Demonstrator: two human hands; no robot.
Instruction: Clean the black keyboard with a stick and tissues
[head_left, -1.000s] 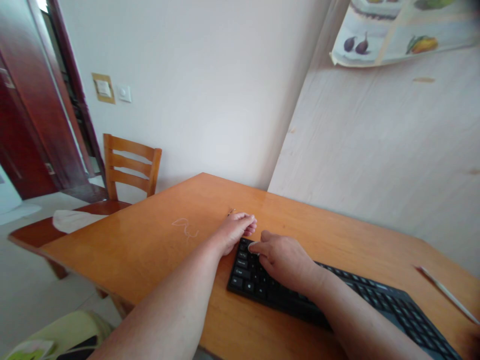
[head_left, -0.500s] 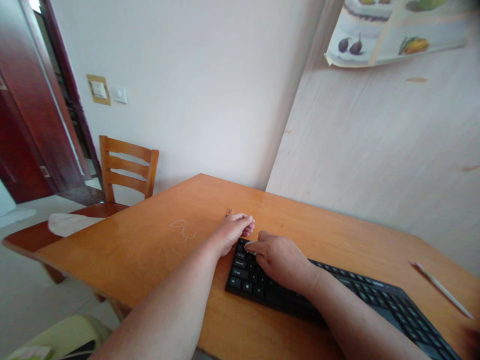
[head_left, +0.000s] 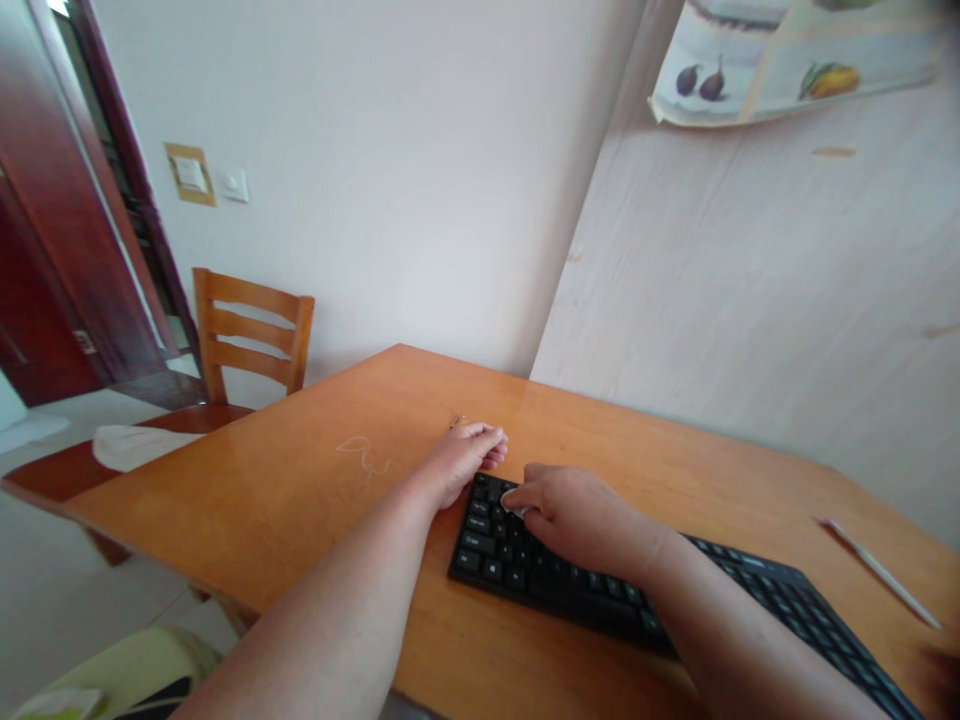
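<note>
A black keyboard (head_left: pixel 570 590) lies at a slant across the table. My right hand (head_left: pixel 574 510) is over its left part, with the index finger pressing a small white piece, perhaps tissue or cloth, (head_left: pixel 513 503) onto the upper-left keys. The thumb is tucked under that finger. My left hand (head_left: pixel 471 458) rests on the table at the keyboard's upper-left corner, its fingers curled together. Whatever the left palm may hold is hidden. A tiny metallic-looking thing (head_left: pixel 457 422) lies just behind the left hand, too small to name.
A wooden table (head_left: pixel 315 500) meets the wall. A thin white thread (head_left: pixel 365 458) lies on it to the left, and a slim pale stick like a pencil (head_left: pixel 881 575) to the right. A wooden chair (head_left: pixel 251 330) stands at the far left; a yellowish seat (head_left: pixel 142 665) is lower left.
My right hand has slid slightly to the right along the upper keys with the white piece under its finger. The left hand stays in place; the view has shifted slightly.
</note>
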